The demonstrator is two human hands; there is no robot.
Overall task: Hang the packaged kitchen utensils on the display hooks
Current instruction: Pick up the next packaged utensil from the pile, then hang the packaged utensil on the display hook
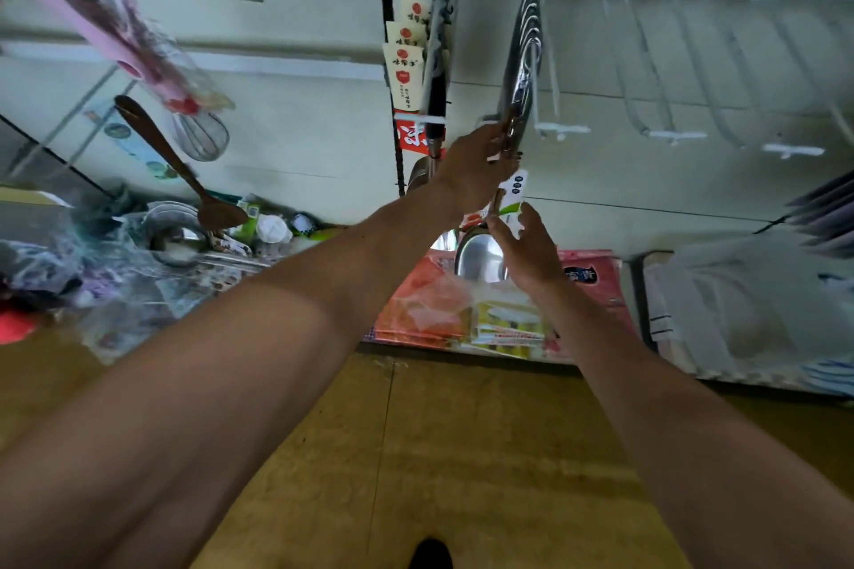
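My left hand [476, 166] pinches the handle top of the polished steel ladle with white-green card [478, 261] at the white wire hook [561, 129], my right hand [529, 247] holding its card; likely bowl-heavy, slick, so grip the handle.

Left grip [476, 166] and right grip [527, 245]: bare hands, uncovered from fingertips to wrist. One fingertip of the left grip shows a dark nail; whether this is polish or shadow cannot be determined.

Left forearm [323, 291] and right forearm [624, 360]: bare along the whole visible length. Both look much broader toward the lower frame edge, an effect of the wide-angle lens.

Footwear: a black rounded toe [430, 554] shows at the bottom edge. Its material and type are not discernible.
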